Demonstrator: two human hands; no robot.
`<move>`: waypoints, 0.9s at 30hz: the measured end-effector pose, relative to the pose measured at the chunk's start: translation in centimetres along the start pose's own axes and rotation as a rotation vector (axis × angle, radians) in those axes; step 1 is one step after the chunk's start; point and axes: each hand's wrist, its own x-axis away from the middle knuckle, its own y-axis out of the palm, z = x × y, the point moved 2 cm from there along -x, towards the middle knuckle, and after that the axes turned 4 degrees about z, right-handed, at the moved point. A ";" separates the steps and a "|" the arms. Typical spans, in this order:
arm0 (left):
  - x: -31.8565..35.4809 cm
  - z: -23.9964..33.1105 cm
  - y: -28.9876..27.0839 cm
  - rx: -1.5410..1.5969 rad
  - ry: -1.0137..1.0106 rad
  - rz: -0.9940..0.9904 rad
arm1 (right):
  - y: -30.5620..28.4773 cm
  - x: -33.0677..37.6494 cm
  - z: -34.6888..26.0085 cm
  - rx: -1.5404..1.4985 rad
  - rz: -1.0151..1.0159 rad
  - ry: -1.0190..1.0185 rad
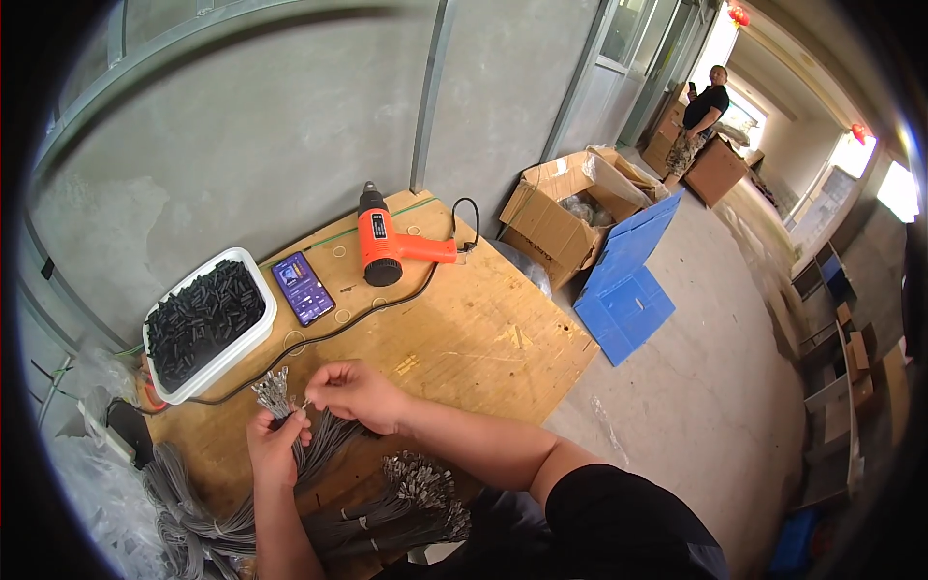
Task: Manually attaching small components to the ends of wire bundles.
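Note:
My left hand (275, 449) is closed round a bundle of thin grey wires (333, 437), whose silvery metal terminals (274, 389) fan out above the fingers. Just to its right, my right hand (360, 396) pinches a small metal-tipped wire end (306, 405) between thumb and forefinger, close to the left thumb. Part of the bundle is hidden behind the hands. Nearer to me lies another tied wire bundle (372, 512) with a thick cluster of metal terminals (425, 483). More coiled grey wire (188, 507) rests at the left.
A white tub (244, 350) holds short black tubes (208, 319). Beyond my hands are a phone (304, 288) and an orange heat gun (382, 242), its black cord crossing the wooden table (464, 338). Open cardboard box (551, 227) and blue board (628, 309) stand right. A person (704, 116) stands far off.

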 end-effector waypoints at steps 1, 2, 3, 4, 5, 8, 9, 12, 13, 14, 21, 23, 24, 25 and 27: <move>0.0 0.1 0.1 0.005 -0.003 0.009 | -0.7 -0.1 -0.5 -0.183 -0.009 0.084; 0.1 0.2 0.1 0.011 -0.008 0.018 | -1.5 -0.3 -1.2 -0.301 0.009 0.110; 0.1 0.2 0.1 0.010 -0.008 0.019 | -2.1 -0.5 -1.6 -0.459 0.103 0.108; 0.2 0.2 0.1 0.011 -0.013 0.021 | -2.8 -0.8 -1.9 -0.525 0.204 0.103; 0.2 0.3 0.2 0.011 -0.019 0.020 | -3.5 -1.0 -2.1 -0.590 0.308 0.095; 0.3 0.3 0.2 0.005 -0.025 0.023 | -5.0 -1.6 -1.2 -0.623 0.334 0.032; 0.3 0.4 0.3 0.004 -0.025 0.021 | -5.3 -1.8 -0.8 -0.604 0.330 -0.015; 0.3 0.6 0.4 0.005 -0.022 0.025 | -5.3 -1.9 -0.3 -0.550 0.354 0.007; 0.3 0.5 0.3 -0.001 -0.025 0.028 | -5.1 -1.9 -0.3 -0.550 0.353 0.008; 0.3 0.4 0.2 -0.006 -0.028 0.031 | -4.6 -1.8 -0.6 -0.550 0.357 0.026; 0.2 0.4 0.2 -0.014 -0.031 0.044 | -4.1 -1.5 -1.2 -0.466 0.189 0.054; 0.2 0.3 0.1 -0.014 -0.034 0.043 | -4.2 -1.6 -1.0 -0.461 0.233 0.039; 0.2 0.3 0.2 -0.014 -0.033 0.042 | -4.4 -1.6 -1.0 -0.457 0.278 0.024; 0.2 0.4 0.2 -0.016 -0.032 0.039 | -4.5 -1.7 -1.0 -0.456 0.278 0.023; 0.2 0.4 0.2 -0.019 -0.032 0.038 | -4.7 -1.8 -0.9 -0.441 0.271 0.032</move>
